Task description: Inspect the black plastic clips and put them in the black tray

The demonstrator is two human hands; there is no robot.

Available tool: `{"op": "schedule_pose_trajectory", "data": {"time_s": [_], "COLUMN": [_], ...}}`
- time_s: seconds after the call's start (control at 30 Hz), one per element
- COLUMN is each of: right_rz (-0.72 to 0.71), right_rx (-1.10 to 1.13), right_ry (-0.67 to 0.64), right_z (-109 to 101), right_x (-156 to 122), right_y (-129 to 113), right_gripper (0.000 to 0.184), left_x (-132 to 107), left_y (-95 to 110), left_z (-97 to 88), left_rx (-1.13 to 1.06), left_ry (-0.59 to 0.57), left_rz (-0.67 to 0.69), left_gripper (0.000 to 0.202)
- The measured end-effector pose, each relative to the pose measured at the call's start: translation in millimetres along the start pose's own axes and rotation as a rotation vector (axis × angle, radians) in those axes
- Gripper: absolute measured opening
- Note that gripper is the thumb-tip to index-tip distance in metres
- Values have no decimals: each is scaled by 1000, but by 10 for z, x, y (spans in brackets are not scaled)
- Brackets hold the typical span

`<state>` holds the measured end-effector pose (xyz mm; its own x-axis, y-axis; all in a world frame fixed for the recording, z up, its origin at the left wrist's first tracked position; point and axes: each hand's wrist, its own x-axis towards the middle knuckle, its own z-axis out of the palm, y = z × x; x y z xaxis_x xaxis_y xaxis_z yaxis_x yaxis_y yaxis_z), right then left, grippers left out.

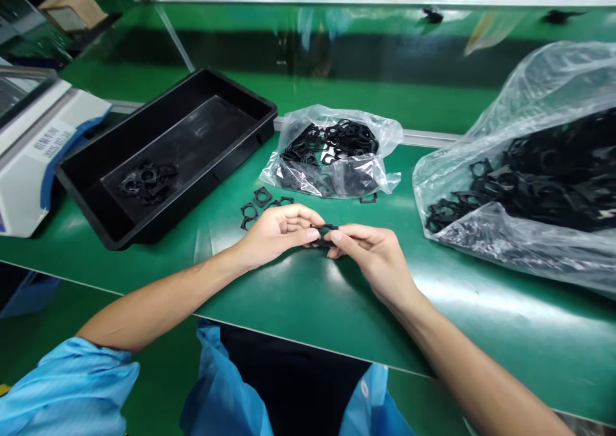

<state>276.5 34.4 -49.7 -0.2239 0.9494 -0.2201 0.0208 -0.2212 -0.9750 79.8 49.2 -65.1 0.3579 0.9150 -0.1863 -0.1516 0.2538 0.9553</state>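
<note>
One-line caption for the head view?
Left hand and right hand pinch one black plastic part over a green mat, beside a black tray, small bag and large bag of parts.

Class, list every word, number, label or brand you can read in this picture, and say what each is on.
White label on the white machine: two printed lines, too blurred to read.
No print shows on the tray, small bag, large bag or the black part held by left hand and right hand.
</note>
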Motion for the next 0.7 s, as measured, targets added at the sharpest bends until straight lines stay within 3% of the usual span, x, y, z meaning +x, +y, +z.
{"op": "schedule_pose_trajectory", "data": {"time_s": [0.33, 0.57, 0.7], "right_rz": [-18, -4, -3], "right_rx": [-26, 41, 78], "right_ry": [-51, -46, -7], "right_z": [0, -14, -14], "right_x": [-9, -12, -8], "right_y": [5, -20, -8], "right_gripper": [36, 30, 31], "left_x": [-2, -9, -15], "left_y": [16, -22, -16], "left_z": [-9, -4, -4], "left_rx": [2, 36, 52], "left_ry": [-73, 43, 34], "left_rz": [-55, 23, 56], "left_gripper": [35, 34, 34]}}
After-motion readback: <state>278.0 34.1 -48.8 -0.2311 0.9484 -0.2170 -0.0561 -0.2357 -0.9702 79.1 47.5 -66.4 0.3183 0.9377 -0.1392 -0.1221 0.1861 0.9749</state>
